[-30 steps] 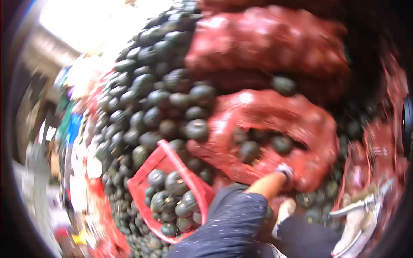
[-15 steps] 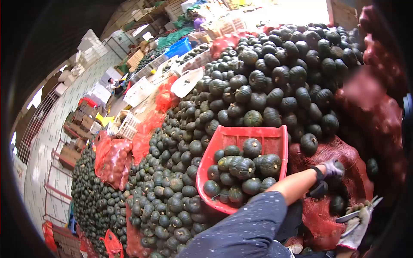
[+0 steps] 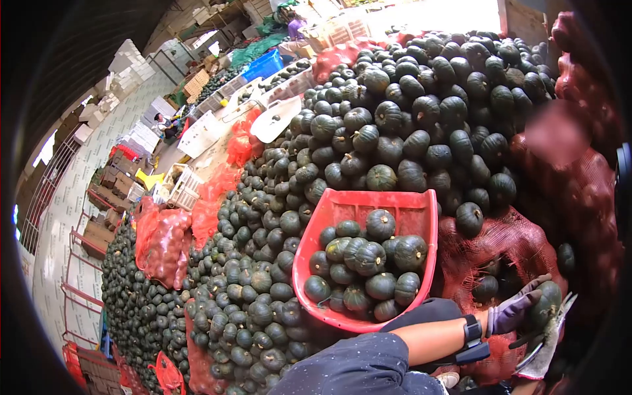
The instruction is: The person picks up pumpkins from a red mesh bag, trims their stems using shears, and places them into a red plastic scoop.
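left hand (image 3: 505, 317): gloved, fingers wrapped partly around the dark green squash (image 3: 546, 304)
right hand (image 3: 545, 349): gloved, gripping the metal shears (image 3: 569, 303)
squash: between the hands, beside the open red mesh sack (image 3: 520, 237)
cut risk: the metal points sit close to the left fingers; a slip could nick glove or rind
drop risk: smooth rind could slide from a loose hold
snag risk: ragged mesh could catch the shears
roll risk: the upper squash (image 3: 469, 219) looks loosely perched; a tug could dislodge it

White-flecked navy sleeve (image 3: 352, 365), black wristband (image 3: 472, 330), purplish-grey glove (image 3: 505, 318) on left hand (image 3: 517, 311), off-white glove (image 3: 538, 362) on right hand (image 3: 548, 347)
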Action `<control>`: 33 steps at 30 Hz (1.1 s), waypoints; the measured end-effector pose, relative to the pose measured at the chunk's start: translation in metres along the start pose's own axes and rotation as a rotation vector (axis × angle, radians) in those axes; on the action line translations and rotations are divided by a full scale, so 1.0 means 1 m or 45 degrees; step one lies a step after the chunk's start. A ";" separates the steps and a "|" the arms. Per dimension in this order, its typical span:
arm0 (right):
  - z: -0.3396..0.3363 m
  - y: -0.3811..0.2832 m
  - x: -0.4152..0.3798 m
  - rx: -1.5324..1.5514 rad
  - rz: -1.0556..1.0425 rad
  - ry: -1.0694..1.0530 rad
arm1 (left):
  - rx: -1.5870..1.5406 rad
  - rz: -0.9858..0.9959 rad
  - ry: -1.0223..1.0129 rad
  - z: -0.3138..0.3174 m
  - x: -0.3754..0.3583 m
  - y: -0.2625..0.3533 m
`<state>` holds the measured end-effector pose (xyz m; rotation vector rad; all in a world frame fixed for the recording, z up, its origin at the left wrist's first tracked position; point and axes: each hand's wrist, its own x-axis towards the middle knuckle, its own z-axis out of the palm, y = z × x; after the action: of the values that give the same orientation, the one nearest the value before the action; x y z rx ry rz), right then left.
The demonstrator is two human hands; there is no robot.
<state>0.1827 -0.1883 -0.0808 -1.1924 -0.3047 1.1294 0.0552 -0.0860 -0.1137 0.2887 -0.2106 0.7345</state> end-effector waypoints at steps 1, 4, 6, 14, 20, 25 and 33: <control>-0.006 -0.001 0.002 -0.274 -0.075 -0.148 | 0.010 0.009 -0.040 0.004 -0.001 0.001; -0.018 0.014 0.009 -0.833 -0.168 -0.072 | 0.010 -0.048 0.048 -0.014 -0.001 0.009; -0.018 0.025 0.010 -1.108 -0.336 0.032 | -0.078 0.017 0.177 -0.030 -0.001 0.003; 0.046 0.018 -0.022 -1.983 -0.850 0.015 | 0.142 0.217 0.758 -0.059 0.016 0.021; 0.067 0.022 -0.018 -2.146 -0.996 0.092 | 0.424 0.143 0.716 -0.057 0.006 0.029; 0.062 0.018 -0.036 -2.027 -0.384 0.041 | 0.592 -0.057 0.662 -0.029 0.001 0.038; 0.016 0.010 -0.005 0.379 0.007 0.058 | 0.245 -0.051 0.642 -0.048 -0.007 0.024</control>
<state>0.1643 -0.1839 -0.0809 -0.9539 -0.0933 1.1075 0.0374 -0.0576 -0.1561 0.2805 0.3442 0.7664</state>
